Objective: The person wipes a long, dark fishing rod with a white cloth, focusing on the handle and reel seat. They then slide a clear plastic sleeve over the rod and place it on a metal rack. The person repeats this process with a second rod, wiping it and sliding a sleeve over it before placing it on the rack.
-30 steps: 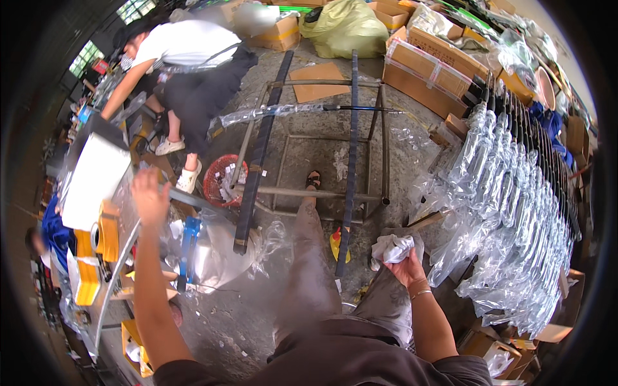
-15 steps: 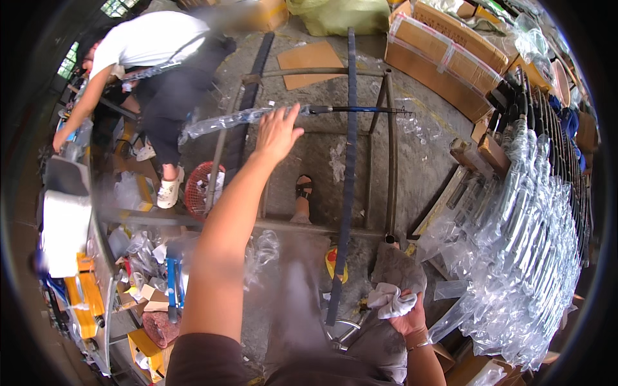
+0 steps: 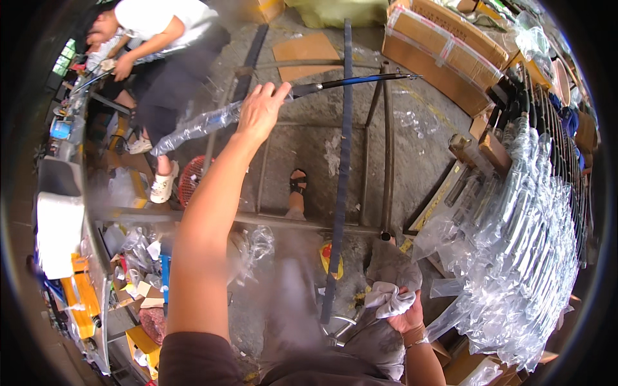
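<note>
My left hand [image 3: 260,114], its arm stretched out ahead, is closed around the handle part of a fishing rod [image 3: 364,80]. A clear plastic sleeve [image 3: 199,126] covers the rod's left end. Its bare black and blue end slants up to the right, raised over the dark padded bar [image 3: 341,161] of a metal frame. Low on the right, near my thigh, my right hand [image 3: 408,316] is closed on a crumpled white cloth [image 3: 389,300].
The metal frame [image 3: 387,148] stands before me. To the right lies a big pile of plastic-sleeved rods [image 3: 521,251], below a long cardboard box [image 3: 444,45]. A co-worker [image 3: 161,32] handles something at the left bench. A red basket [image 3: 189,183] sits beneath the rod.
My left hand has closed on the rod and lifted it off the padded bars, its right end tilting up. The co-worker has drawn an arm back from the bench. My right hand keeps the cloth.
</note>
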Motion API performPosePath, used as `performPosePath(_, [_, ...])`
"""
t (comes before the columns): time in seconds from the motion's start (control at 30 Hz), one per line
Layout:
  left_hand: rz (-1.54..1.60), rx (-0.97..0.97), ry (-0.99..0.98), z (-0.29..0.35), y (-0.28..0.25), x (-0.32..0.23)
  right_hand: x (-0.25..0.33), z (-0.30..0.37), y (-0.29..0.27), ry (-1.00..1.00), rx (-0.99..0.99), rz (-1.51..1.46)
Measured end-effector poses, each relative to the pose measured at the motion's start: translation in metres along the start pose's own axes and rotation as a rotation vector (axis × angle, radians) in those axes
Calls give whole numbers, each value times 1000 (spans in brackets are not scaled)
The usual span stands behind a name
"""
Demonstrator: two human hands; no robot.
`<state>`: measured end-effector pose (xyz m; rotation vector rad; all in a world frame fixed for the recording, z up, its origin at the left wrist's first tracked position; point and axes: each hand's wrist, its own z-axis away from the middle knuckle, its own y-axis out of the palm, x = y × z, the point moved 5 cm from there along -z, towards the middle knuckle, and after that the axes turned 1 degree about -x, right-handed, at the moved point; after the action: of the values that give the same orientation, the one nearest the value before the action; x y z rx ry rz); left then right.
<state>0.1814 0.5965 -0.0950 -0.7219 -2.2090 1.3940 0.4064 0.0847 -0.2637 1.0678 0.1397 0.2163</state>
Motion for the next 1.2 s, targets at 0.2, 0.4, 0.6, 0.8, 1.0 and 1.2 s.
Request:
performPosePath(0.2, [142, -136, -9, 7, -155, -44, -9, -6, 32, -39, 127, 23])
performPosePath(0.4, [623, -199, -166, 39, -286, -105, -13, -1, 52, -57, 82, 234])
performPosePath(0.6, [1459, -270, -296, 110, -353, -182, -65, 18, 122, -338, 311, 1252])
performPosePath(0.8, [1541, -569, -329, 162, -397, -218, -148, 105, 252, -864, 371, 2017])
performPosePath(1.0, [1756, -445, -234, 174, -436, -231, -161, 125, 264, -960, 378, 1977])
performPosePath(1.2, [1691, -480, -206, 195, -432, -230, -163, 129, 273, -922, 394, 2005])
